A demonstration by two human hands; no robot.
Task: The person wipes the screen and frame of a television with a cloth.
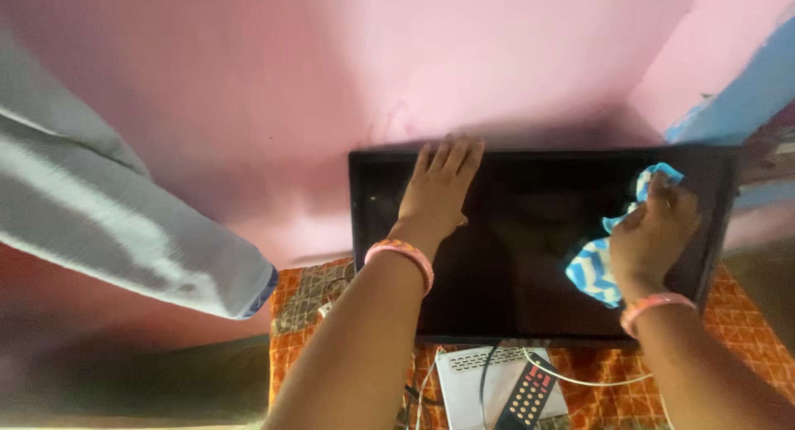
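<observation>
Left hand (436, 190) lies flat, fingers together, steadying the dark television screen (530, 248) on the orange-clothed stand (fragile; best braced by its frame). Right hand (654, 231) bunches a soft, light blue-and-white cloth (592, 269) against the glass.

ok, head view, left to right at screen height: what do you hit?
Grey cloth → left hand flat on the dark TV screen → blue-and-white cloth → right hand pressing that cloth to the screen.
</observation>
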